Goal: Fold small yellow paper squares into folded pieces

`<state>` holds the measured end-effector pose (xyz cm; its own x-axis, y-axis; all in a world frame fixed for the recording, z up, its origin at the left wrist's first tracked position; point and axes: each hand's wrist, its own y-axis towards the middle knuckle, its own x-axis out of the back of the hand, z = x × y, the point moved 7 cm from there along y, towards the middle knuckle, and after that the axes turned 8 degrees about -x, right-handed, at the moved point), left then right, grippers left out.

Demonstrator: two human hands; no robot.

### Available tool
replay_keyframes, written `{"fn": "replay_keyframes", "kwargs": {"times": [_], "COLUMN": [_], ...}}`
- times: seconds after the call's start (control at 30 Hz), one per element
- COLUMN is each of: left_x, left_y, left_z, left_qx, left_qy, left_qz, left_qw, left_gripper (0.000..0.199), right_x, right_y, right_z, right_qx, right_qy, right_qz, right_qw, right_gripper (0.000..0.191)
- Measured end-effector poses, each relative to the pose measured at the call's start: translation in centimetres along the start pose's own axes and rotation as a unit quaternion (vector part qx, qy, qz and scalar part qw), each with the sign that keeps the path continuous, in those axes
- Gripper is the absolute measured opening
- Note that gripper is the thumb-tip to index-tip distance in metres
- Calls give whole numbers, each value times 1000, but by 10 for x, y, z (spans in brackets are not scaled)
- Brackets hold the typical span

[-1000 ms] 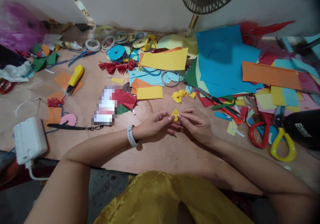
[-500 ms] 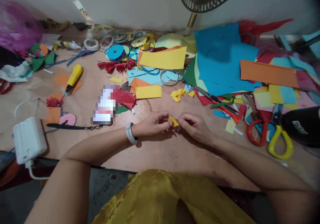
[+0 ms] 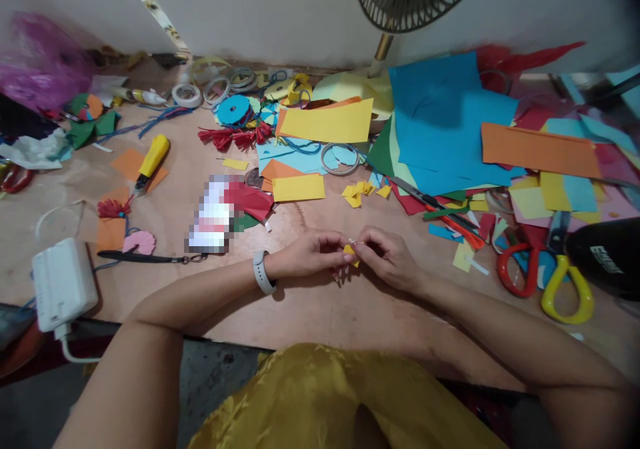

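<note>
A small piece of yellow paper is pinched between my two hands over the front middle of the table. My left hand, with a pale band on its wrist, grips the paper's left side between thumb and finger. My right hand is closed at its right edge, thumb and forefinger touching it. The fingers hide much of the piece. Just beyond them lie several small folded yellow paper pieces and a yellow paper strip.
Blue paper sheets and an orange strip cover the back right. Scissors with red and yellow handles lie at the right by a black object. A yellow cutter and a white power bank are at left.
The yellow paper has turned slightly between my fingers and less of it shows. Both hands stay in nearly the same place; the whole view has shifted a little.
</note>
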<state>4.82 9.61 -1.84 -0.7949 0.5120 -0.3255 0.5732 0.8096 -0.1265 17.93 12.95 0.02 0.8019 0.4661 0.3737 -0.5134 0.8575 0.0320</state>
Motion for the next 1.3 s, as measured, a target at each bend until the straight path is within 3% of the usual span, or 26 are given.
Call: {"fn": "replay_keyframes", "kwargs": {"times": [0.07, 0.23, 0.4, 0.87, 0.97, 1.1, 1.3], "left_x": [0, 6, 10, 13, 13, 16, 16], "left_y": [-1, -2, 0, 0, -1, -2, -3], "left_z": [2, 8, 10, 5, 4, 3, 7], "left_qx": [8, 21, 26, 3, -2, -16, 1], "left_qy": [-29, -157, -153, -116, -111, -109, -117], "left_qz": [-16, -93, -86, -104, -116, -138, -139], "left_qw": [999, 983, 984, 988, 987, 984, 983], "left_gripper": [41, 41, 40, 37, 39, 38, 38], "right_x": [1, 3, 2, 1, -1, 0, 4], "right_y": [-1, -5, -7, -4, -6, -9, -8], "right_z": [3, -14, -17, 5, 3, -5, 4], "right_qx": [18, -62, -83, 10, 5, 2, 70], "right_qy": [-4, 73, 87, 4, -2, -30, -58], "right_qz": [-19, -62, -67, -34, -29, -67, -96], "right_qw": [1000, 993, 990, 999, 1000, 997, 991], "right_gripper": [38, 36, 38, 40, 31, 13, 10]}}
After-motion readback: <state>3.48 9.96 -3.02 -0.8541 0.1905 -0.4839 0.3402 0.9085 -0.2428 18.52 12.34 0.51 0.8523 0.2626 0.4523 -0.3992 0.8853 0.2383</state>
